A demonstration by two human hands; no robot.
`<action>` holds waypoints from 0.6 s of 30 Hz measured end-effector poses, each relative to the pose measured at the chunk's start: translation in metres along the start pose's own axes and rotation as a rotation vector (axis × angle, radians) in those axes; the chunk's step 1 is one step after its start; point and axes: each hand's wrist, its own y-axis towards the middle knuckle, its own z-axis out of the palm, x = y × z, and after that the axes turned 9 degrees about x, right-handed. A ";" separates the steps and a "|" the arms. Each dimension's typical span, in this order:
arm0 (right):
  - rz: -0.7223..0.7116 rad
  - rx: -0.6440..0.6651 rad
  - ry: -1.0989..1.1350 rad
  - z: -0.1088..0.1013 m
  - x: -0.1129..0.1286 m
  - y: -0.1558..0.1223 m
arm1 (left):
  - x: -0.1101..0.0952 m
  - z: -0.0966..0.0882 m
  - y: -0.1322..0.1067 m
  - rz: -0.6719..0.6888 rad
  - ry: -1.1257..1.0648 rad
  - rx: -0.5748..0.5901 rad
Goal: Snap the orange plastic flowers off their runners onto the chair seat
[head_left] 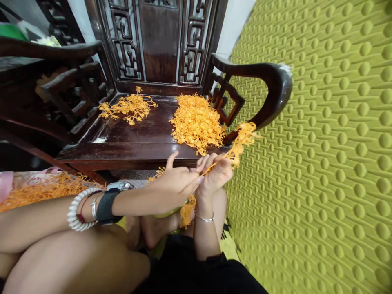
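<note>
Left hand (176, 183), right hand (216, 173): fingers clamped on orange strands (235, 149) — just off the wooden seat's edge (128, 157).

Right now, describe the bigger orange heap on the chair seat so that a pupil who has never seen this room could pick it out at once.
Find the dark carved wooden chair beside the green dimpled wall. On its seat, the dense orange heap sits on the wall side, unlike the thin, straggly heap across from it.
</note>
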 end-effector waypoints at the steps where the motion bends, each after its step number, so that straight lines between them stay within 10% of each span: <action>1: -0.010 -0.036 0.019 0.000 0.000 0.003 | 0.001 -0.001 -0.002 0.022 -0.008 0.030; 7: 0.341 -0.090 0.468 -0.006 0.038 0.011 | -0.002 -0.003 -0.011 0.036 -0.044 0.246; 13: 0.633 0.297 1.006 -0.031 0.080 0.014 | 0.000 -0.012 -0.022 0.135 -0.272 0.320; 18: 0.726 0.452 1.040 -0.051 0.084 0.019 | 0.007 -0.018 -0.039 0.086 -0.304 0.400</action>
